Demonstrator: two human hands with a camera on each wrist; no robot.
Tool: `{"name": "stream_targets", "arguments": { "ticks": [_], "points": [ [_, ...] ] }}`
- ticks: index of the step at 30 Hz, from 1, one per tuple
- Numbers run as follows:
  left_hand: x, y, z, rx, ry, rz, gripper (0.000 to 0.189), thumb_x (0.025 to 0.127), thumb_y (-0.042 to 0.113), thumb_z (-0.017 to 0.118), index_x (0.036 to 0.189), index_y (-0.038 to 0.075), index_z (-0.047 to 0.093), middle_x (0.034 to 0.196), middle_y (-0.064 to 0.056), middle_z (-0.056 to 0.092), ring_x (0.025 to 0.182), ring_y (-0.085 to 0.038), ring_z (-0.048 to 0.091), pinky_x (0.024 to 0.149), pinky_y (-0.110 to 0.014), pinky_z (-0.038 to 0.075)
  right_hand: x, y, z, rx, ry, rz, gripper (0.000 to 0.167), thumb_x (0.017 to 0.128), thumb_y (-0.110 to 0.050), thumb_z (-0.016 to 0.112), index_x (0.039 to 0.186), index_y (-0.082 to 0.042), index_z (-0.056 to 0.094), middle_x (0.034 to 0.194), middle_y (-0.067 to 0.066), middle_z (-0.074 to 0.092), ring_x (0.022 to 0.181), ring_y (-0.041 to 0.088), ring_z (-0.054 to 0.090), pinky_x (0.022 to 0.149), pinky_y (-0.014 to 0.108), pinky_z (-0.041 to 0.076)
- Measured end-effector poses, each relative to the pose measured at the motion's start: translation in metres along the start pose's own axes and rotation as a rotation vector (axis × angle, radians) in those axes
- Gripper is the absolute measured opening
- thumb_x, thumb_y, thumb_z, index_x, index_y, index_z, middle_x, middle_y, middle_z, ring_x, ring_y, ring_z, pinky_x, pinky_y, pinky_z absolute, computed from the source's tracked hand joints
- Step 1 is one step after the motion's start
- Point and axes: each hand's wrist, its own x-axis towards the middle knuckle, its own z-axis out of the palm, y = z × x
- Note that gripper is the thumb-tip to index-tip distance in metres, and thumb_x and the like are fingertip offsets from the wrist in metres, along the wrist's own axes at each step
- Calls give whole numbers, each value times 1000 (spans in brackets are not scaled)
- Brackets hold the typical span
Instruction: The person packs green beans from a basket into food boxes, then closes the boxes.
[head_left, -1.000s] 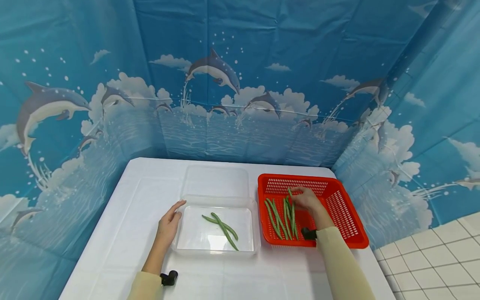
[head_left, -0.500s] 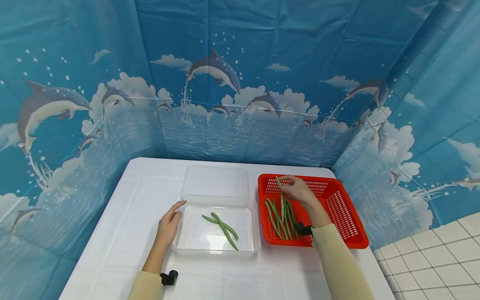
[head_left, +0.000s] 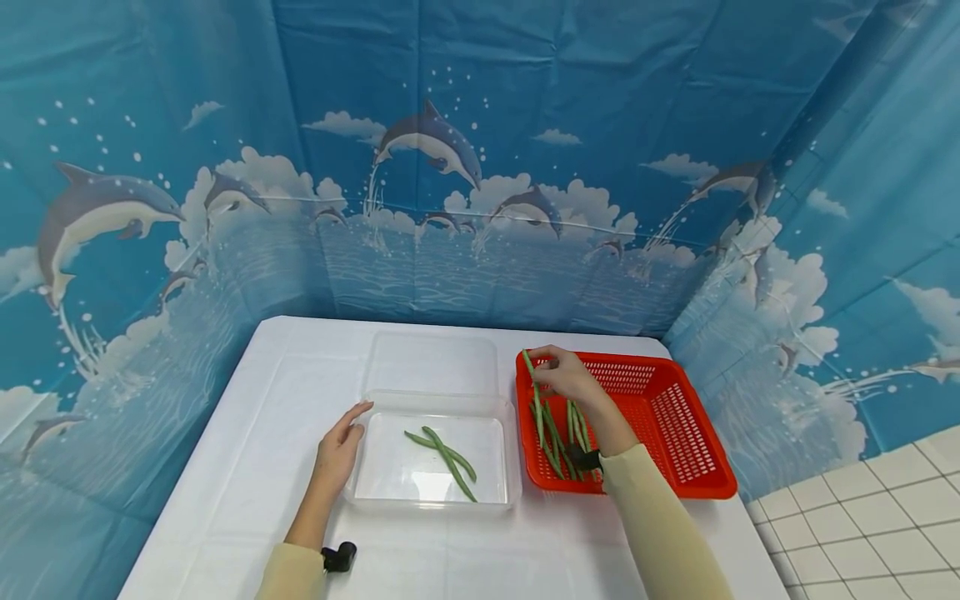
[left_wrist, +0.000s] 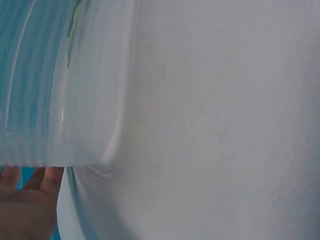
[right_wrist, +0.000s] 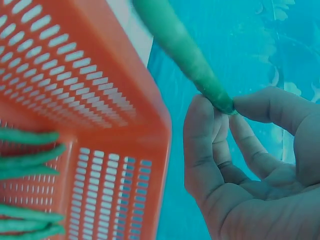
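Across the back hangs a blue curtain (head_left: 480, 275) printed with dolphins, and before it stretches the white surface (head_left: 285, 408). On its right sits a red basket (head_left: 682, 425); just to the left of that stands a clear box (head_left: 512, 450), with a flat clear panel (head_left: 435, 362) behind it. The left hand (head_left: 339, 446) lies at the box's left wall, its grip extended and around nothing; whether it presses there I cannot tell. The right hand (head_left: 566, 375) is over the basket's far left corner, its grip narrow, pinching one tip of a green bean (right_wrist: 185, 55) that slants above the basket's left side. Below, more beans (right_wrist: 30, 136) lie in the basket, and a crossed pair (head_left: 450, 463) rests on the box's floor.

The likeliest trouble is a slip: so little of the bean is held that a knock of its free end against the basket's rim could twist it loose. That end might also snag a neighbour, being so near. A nudge from the left hand could shift the box.
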Motion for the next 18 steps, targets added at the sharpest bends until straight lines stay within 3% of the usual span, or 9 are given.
{"name": "stream_targets", "arguments": {
  "ticks": [5,11,18],
  "points": [
    [-2,-1,0,4,-7,-12,42,113,22,43,152,28,58,172,-6,40,162,-36,31,133,-59,29,4,-4,15,2,-6,-10,44,100,-8,61,144,-4,58,92,6,57,89,27,62,76,32,65],
    [-1,-2,-1,13,-14,-9,43,113,22,42,153,29,57,173,-6,38,162,-37,31,132,-60,29,4,-14,33,4,-28,-16,44,100,-9,62,144,-5,59,93,6,58,85,22,61,85,43,67],
    [1,-1,0,3,-7,-3,42,113,22,43,152,28,57,173,-6,39,162,-37,32,132,-60,29,7,-22,56,16,-70,-45,43,97,-5,62,141,-5,61,95,9,61,78,21,63,85,46,69]
  ]
}}
